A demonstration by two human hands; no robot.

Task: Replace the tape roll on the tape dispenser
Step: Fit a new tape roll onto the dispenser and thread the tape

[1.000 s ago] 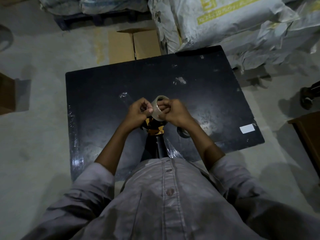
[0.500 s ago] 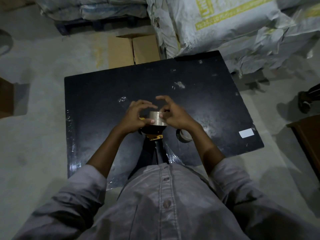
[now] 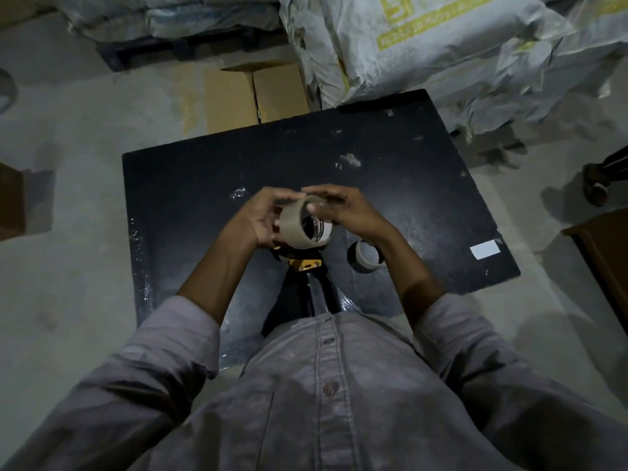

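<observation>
- My left hand [image 3: 263, 220] cups the outer band of the tape roll [image 3: 300, 226], fingers curled around its left side and thumb over the top.
- My right hand [image 3: 343, 209] pinches the same roll from the right, with fingertips [image 3: 314, 209] on the upper rim and the other fingers stretched flat above it.
- The roll is lifted clear of the tabletop [image 3: 204, 185], tilted so its open core faces down toward me; I can see printed lettering inside the core but cannot read it.
- Directly under the roll is the tape dispenser [image 3: 304, 263]: a yellow metal part with a black handle running back toward my shirt. It sits near the near edge of the tabletop, about midway along it. Whether the roll touches it I cannot tell.
- Just right of the dispenser, partly under my right wrist, an empty tape core [image 3: 367, 258] lies on the tabletop.
- A white label [image 3: 485, 250] is stuck close to the right edge, near the near right corner.
- Scraps of clear tape [image 3: 350, 160] shine on the black surface toward the far edge.
- Beyond the far edge stand a cardboard box [image 3: 253, 95] and heaped woven sacks [image 3: 424, 42].
</observation>
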